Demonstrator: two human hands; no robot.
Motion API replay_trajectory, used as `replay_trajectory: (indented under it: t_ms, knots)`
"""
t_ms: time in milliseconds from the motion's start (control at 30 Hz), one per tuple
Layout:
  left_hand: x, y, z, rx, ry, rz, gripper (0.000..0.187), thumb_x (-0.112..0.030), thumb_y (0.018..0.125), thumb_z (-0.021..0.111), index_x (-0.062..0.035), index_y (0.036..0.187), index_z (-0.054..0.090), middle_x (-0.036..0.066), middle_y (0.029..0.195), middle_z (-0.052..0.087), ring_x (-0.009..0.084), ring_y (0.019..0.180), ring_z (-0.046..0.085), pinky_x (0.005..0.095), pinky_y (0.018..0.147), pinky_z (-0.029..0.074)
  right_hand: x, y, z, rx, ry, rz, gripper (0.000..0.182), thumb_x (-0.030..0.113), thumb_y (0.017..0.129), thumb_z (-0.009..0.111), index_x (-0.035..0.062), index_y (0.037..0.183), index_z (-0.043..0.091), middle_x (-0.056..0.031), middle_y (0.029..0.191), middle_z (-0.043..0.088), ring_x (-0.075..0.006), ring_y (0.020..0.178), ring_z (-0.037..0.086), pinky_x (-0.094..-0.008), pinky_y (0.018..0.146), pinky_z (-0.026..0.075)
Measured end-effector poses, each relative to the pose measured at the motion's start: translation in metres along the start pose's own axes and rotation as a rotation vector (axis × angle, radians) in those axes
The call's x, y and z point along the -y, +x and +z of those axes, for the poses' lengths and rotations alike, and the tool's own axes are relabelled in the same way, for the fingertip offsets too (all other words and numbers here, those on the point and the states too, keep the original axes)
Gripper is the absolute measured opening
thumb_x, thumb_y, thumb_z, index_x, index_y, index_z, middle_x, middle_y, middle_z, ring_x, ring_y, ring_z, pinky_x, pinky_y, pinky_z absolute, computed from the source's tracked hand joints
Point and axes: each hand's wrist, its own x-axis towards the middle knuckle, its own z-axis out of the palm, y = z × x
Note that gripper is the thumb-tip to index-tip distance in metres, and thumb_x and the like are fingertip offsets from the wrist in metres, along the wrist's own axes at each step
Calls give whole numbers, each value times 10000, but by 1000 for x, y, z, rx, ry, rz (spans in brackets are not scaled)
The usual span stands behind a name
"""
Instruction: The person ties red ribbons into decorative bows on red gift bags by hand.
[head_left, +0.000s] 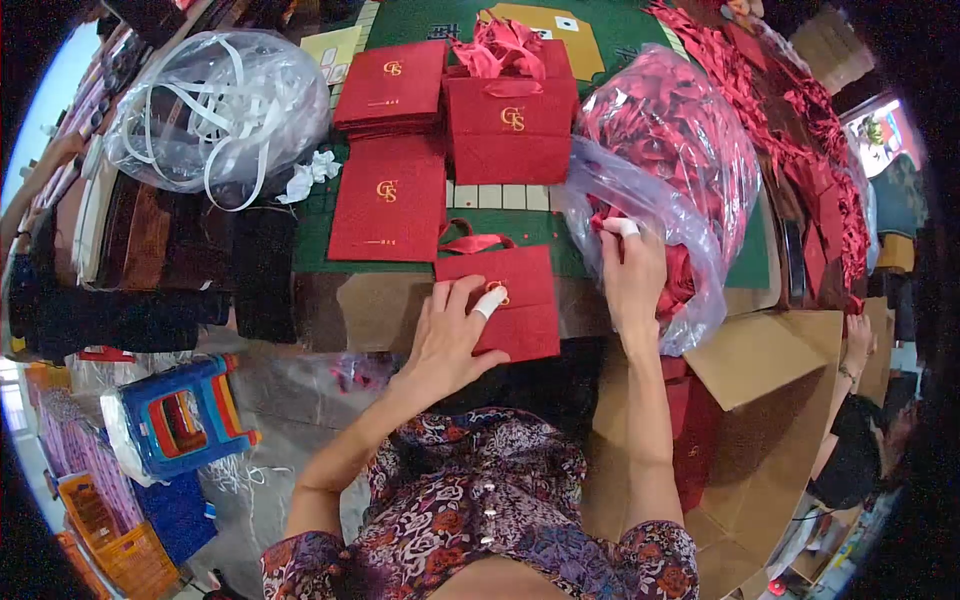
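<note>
So, my left hand [447, 335] is spread loosely over a flat red paper bag [530, 318] at the near edge of the surface [375, 312], fingers apart and pressing on its face near the gold logo, not gripping it. A red ribbon handle [478, 243] sticks out of its far side. My right hand [634, 275] is at the mouth of the big plastic bag of red ribbons [668, 135], fingers curled in with red stuff right at the tips, but I can't tell if they've actually pinched any. Both hands have a finger wrapped in white.

Just beyond the flat one there's a bigger red bag [510, 132] with loose ribbons on top, and two piles of red bags [388, 200] beside it. Clear bag of white straps [235, 115] is over on the left, open cardboard box [765, 355] down by my right arm
</note>
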Motion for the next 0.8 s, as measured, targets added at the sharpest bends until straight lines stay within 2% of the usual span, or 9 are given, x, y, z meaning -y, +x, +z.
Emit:
replay_trajectory:
  t_ms: [200, 267, 300, 400, 467, 533, 633, 700, 800]
  knots:
    - [8, 12, -2, -136, -221, 15, 481, -216, 901, 709, -40, 1325, 565, 156, 1244, 579, 343, 1138, 541, 431, 1021, 431, 68, -36, -4, 0, 264, -240, 169, 67, 828, 731, 64, 994, 698, -113, 965, 653, -318, 876, 642, -416, 745, 525]
    - [11, 17, 1, -222, -640, -255, 347, -192, 983, 614, -8, 1276, 594, 157, 1074, 655, 321, 958, 631, 378, 888, 509, 82, -47, 4, 82, 365, -294, 193, 74, 807, 738, 64, 996, 701, -97, 966, 656, -301, 880, 646, -404, 736, 531]
    - [14, 17, -1, -216, -784, -351, 324, -201, 1030, 544, 4, 1276, 594, 141, 1019, 703, 237, 900, 679, 325, 793, 538, 87, -52, 12, 79, 365, -327, 213, 80, 785, 743, 68, 994, 707, -82, 954, 655, -283, 859, 644, -404, 735, 519]
    - [25, 20, -10, -27, -1000, -469, 316, -181, 1018, 572, 8, 1271, 599, 140, 1127, 701, 158, 1016, 669, 290, 784, 546, 94, -58, 17, 165, 382, -345, 267, 55, 765, 765, 106, 1020, 703, -78, 925, 669, -283, 854, 654, -389, 734, 508]
    - [28, 19, -8, -68, -956, -443, 287, -134, 995, 599, 18, 1237, 622, 144, 1125, 712, 132, 1015, 679, 266, 765, 550, 95, -61, 18, 196, 413, -355, 272, 63, 764, 772, 106, 1023, 703, -78, 923, 672, -285, 847, 654, -392, 727, 507]
    - [32, 19, -5, -85, -960, -385, 264, -57, 987, 587, 11, 1240, 622, 91, 1030, 715, 114, 881, 657, 256, 768, 537, 95, -64, 17, 226, 439, -362, 277, 70, 762, 779, 106, 1026, 704, -78, 921, 676, -286, 840, 654, -394, 721, 507]
    - [25, 15, -12, -79, -967, -468, 244, -50, 982, 591, 18, 1211, 639, 93, 1025, 720, 107, 874, 661, 252, 759, 536, 90, -67, 10, 305, 501, -317, 249, 86, 788, 793, 86, 1020, 702, -91, 908, 692, -283, 812, 667, -381, 709, 515]
    - [25, 11, -16, -75, -972, -508, 234, -46, 979, 593, 21, 1197, 647, 94, 1023, 723, 103, 871, 663, 249, 755, 535, 86, -65, 3, 297, 705, -96, 211, 95, 825, 792, 64, 1012, 700, -104, 899, 708, -273, 792, 684, -357, 695, 523]
    - [33, 0, -21, -80, -861, -500, 231, -53, 976, 599, 15, 1189, 658, 85, 1010, 727, 81, 807, 645, 224, 685, 518, 66, -49, -9, 141, 479, 92, 101, 97, 909, 711, 35, 986, 688, -120, 878, 697, -228, 760, 669, -323, 689, 513]
